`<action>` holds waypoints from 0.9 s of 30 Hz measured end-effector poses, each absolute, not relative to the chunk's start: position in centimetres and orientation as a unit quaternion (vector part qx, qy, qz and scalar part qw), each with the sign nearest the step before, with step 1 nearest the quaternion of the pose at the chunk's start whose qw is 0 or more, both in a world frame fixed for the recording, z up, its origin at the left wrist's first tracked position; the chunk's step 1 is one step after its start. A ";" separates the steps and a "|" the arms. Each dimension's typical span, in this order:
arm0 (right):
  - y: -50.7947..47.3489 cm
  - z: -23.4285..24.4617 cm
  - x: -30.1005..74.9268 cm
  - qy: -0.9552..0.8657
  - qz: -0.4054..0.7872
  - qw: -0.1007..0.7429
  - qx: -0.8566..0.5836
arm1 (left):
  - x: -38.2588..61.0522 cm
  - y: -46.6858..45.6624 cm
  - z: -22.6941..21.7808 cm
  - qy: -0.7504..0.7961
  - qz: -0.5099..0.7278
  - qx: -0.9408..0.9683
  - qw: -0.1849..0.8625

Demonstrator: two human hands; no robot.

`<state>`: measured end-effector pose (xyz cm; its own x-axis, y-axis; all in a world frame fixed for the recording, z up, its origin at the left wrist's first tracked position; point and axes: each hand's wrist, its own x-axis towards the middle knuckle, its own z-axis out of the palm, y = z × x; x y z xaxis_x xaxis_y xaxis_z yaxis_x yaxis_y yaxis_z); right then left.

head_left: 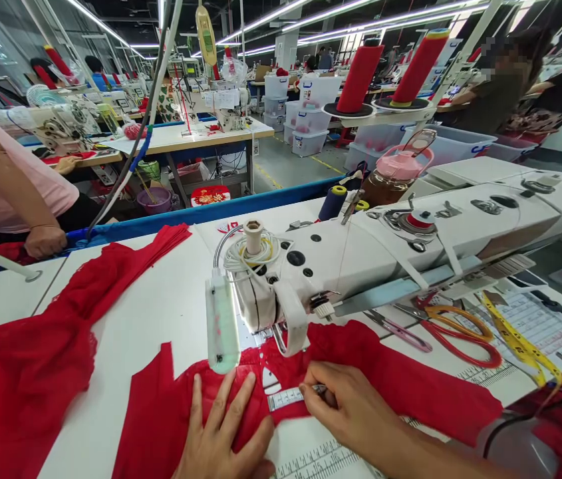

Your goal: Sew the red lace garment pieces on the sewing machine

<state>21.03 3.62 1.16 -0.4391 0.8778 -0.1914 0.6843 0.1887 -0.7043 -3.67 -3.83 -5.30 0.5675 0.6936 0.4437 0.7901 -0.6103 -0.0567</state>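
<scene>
Two bare hands on a piece of bright red fabric (153,416), which lies on the white tabletop at the needle end of a long white sewing machine (350,246). Left hand (225,429): palm down, fingers spread and apart, pressing the cloth, gripping nothing. Right hand (348,402): thumb and fingertips together, clamped on a small dark-and-silver object (319,388), mostly hidden, type can't tell. White strip with ruler marks (284,399) sits on the cloth, its right end at those fingertips; whether pinched too, can't tell. Pale green see-through plastic plate (222,326) hangs just above the left fingers. Right of the needle area: pink-handled snips (403,334), red-and-orange-handled scissors (465,336), yellow tape measure (517,342). Larger red fabric heap (21,386) at far left.
</scene>
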 end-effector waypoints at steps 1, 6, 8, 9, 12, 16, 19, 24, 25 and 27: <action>3.6 1.2 21.0 -0.759 0.374 0.126 -0.517 | -3.8 -3.7 -5.1 -0.408 -0.182 -0.883 0.141; 3.4 1.1 20.7 -0.761 0.367 0.117 -0.522 | -4.3 -3.1 -4.3 -0.371 -0.149 -0.896 0.192; 3.3 1.0 20.7 -0.766 0.361 0.107 -0.521 | -4.3 -3.0 -4.2 -0.372 -0.142 -0.896 0.196; 3.3 0.9 20.7 -0.769 0.357 0.104 -0.520 | -4.2 -3.0 -4.1 -0.372 -0.138 -0.897 0.197; 3.0 0.6 20.7 -0.778 0.341 0.104 -0.517 | -4.3 -3.1 -4.4 -0.382 -0.127 -0.895 0.191; 2.8 0.3 20.7 -0.785 0.327 0.113 -0.513 | -4.4 -3.2 -4.6 -0.388 -0.121 -0.894 0.186; 2.7 0.3 20.7 -0.787 0.322 0.112 -0.514 | -4.3 -3.1 -4.3 -0.388 -0.121 -0.892 0.197; 2.9 0.1 20.8 -0.792 0.318 0.115 -0.508 | -4.0 -2.8 -3.7 -0.377 -0.125 -0.892 0.215; 2.9 0.1 20.8 -0.793 0.317 0.115 -0.508 | -4.0 -2.8 -3.6 -0.378 -0.124 -0.892 0.216; 2.9 -0.1 20.8 -0.794 0.315 0.116 -0.506 | -4.0 -2.8 -3.5 -0.378 -0.124 -0.891 0.218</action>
<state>20.81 2.88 -0.10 -0.4605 0.8772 -0.1355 0.7314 0.2885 -0.6179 -4.00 -2.80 -3.54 0.6833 0.6194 0.3867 0.7280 -0.6190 -0.2948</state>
